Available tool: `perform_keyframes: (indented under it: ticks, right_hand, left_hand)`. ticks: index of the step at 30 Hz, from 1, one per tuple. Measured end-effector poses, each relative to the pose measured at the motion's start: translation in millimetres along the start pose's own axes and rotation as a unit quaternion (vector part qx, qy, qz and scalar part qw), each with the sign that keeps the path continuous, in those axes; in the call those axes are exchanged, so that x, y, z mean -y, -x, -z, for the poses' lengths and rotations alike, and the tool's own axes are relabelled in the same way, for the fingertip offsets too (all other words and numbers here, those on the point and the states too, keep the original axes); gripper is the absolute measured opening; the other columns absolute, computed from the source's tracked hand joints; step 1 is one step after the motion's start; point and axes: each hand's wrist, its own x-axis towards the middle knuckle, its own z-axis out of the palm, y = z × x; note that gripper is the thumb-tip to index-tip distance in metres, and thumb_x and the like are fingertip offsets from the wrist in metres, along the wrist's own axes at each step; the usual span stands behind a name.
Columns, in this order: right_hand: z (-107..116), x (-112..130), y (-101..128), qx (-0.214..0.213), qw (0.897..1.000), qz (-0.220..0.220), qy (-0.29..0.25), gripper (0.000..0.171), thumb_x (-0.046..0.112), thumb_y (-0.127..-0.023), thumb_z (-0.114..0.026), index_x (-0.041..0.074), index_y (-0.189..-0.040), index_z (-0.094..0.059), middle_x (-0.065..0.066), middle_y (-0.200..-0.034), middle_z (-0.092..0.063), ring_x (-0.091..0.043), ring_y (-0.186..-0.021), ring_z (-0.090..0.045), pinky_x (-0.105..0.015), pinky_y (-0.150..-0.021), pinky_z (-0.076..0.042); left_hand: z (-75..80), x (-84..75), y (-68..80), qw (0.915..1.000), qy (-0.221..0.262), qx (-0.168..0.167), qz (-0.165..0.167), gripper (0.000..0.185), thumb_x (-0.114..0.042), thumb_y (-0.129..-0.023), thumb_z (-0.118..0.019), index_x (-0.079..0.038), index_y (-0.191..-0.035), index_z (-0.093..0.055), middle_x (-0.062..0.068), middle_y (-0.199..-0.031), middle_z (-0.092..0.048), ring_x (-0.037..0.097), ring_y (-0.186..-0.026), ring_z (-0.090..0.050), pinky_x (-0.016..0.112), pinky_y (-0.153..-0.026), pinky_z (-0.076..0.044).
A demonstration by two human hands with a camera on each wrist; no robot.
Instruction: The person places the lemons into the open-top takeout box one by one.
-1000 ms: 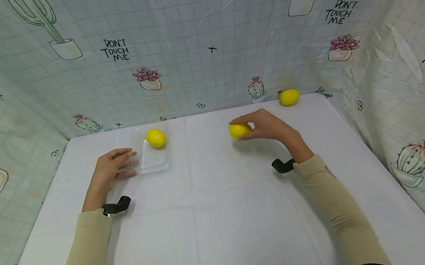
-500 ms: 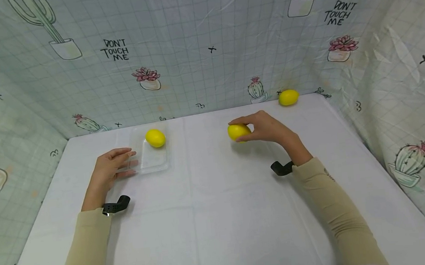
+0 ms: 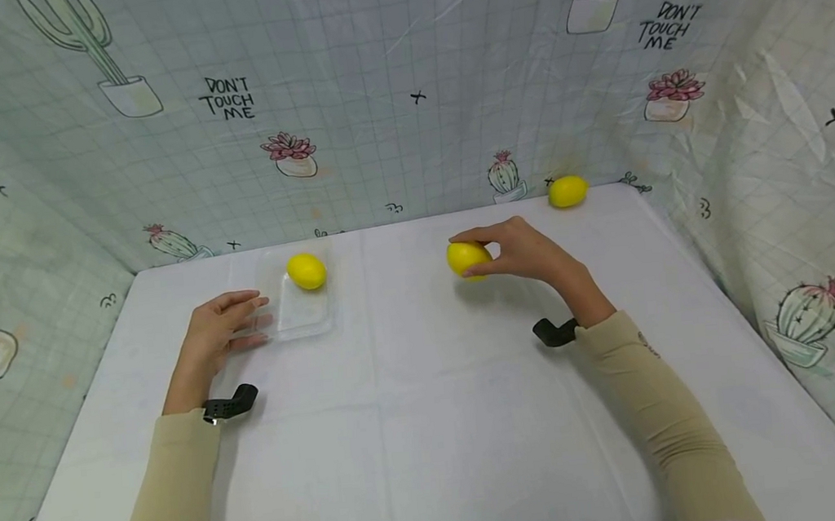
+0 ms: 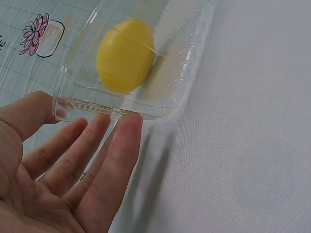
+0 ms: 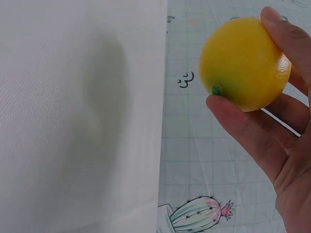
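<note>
- White cloth-covered table [image 3: 430,423], backed and flanked by a pale grid-patterned sheet [image 3: 378,133] printed with cacti, pots and the words "DON'T TOUCH ME".
- Clear plastic tray [image 3: 296,307], taken as the landmark: set on the table's left half, well apart from the backdrop.
- Lemon in the tray [image 3: 306,270]: lodged in the far part of the tray, seen through the near wall in the left wrist view.
- Left hand [image 3: 215,334]: laid just beside the tray's near-left corner, fingers straight and relaxed, tips touching the tray wall; nothing is gripped.
- Held lemon [image 3: 467,257]: well to the right of the tray, lifted just off the cloth.
- Right hand [image 3: 527,252]: thumb and fingers are curled round the held lemon.
- Third lemon [image 3: 568,190]: far right of the tray, against the backdrop.
</note>
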Motion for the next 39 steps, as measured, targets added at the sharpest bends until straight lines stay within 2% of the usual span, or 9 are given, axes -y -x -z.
perform_keyframes:
  ticks: [5,10,18,26,34,39]
  right_hand:
    - [-3.3,3.0,-2.8,-0.011,1.000,0.016,-0.003,0.057,0.039,-0.086,-0.082,0.018,-0.136,-0.067,-0.002,-0.130,-0.070,-0.016,-0.086,-0.059,-0.029,-0.073,-0.052]
    - [-4.3,7.8,-6.9,-0.014,1.000,0.026,-0.006,0.057,0.039,-0.086,-0.083,0.018,-0.136,-0.067,-0.002,-0.130,-0.070,-0.015,-0.087,-0.060,-0.029,-0.076,-0.053]
    - [-4.0,13.3,-11.0,-0.024,0.999,0.040,-0.009,0.056,0.036,-0.084,-0.084,0.018,-0.135,-0.068,-0.004,-0.129,-0.070,-0.019,-0.085,-0.061,-0.032,-0.072,-0.054]
    - [-9.0,16.8,-14.4,-0.019,0.999,0.032,-0.026,0.058,0.040,-0.084,-0.083,0.019,-0.136,-0.067,-0.002,-0.132,-0.068,-0.014,-0.090,-0.062,-0.028,-0.072,-0.054]
    - [-14.1,22.0,-19.9,-0.021,0.998,0.050,-0.036,0.058,0.039,-0.084,-0.084,0.019,-0.136,-0.067,-0.002,-0.133,-0.068,-0.013,-0.094,-0.063,-0.024,-0.071,-0.053]
    - [-17.4,25.9,-22.8,-0.026,0.997,0.059,-0.044,0.058,0.033,-0.083,-0.085,0.018,-0.136,-0.067,-0.002,-0.131,-0.069,-0.014,-0.095,-0.063,-0.030,-0.073,-0.056]
  left_hand:
    - [-0.6,0.8,-2.1,0.9999,-0.015,-0.003,0.004,0.064,-0.035,-0.100,-0.066,-0.002,-0.151,-0.044,-0.013,-0.114,-0.068,0.009,-0.098,-0.073,0.034,-0.081,-0.063]
    - [-0.9,2.4,-5.5,0.9993,-0.034,-0.011,0.015,0.064,-0.037,-0.101,-0.064,-0.006,-0.152,-0.043,-0.006,-0.125,-0.065,0.009,-0.100,-0.072,0.035,-0.084,-0.062]
    - [-0.2,1.8,-5.8,0.9997,-0.021,-0.008,0.011,0.063,-0.034,-0.101,-0.064,-0.003,-0.152,-0.043,-0.016,-0.110,-0.067,0.009,-0.098,-0.073,0.035,-0.081,-0.063]
    - [-2.0,-0.9,-4.0,0.9995,-0.028,-0.007,0.010,0.064,-0.036,-0.101,-0.065,-0.004,-0.151,-0.044,-0.010,-0.118,-0.066,0.009,-0.099,-0.073,0.035,-0.082,-0.063]
    - [1.1,1.4,-3.2,0.9998,-0.019,-0.001,0.006,0.063,-0.033,-0.101,-0.064,-0.002,-0.151,-0.042,-0.015,-0.109,-0.067,0.009,-0.099,-0.073,0.035,-0.082,-0.063]
    - [0.5,-0.6,-1.1,0.9999,-0.008,0.001,0.011,0.061,-0.030,-0.102,-0.064,-0.001,-0.151,-0.041,-0.018,-0.105,-0.069,0.010,-0.098,-0.073,0.036,-0.082,-0.063]
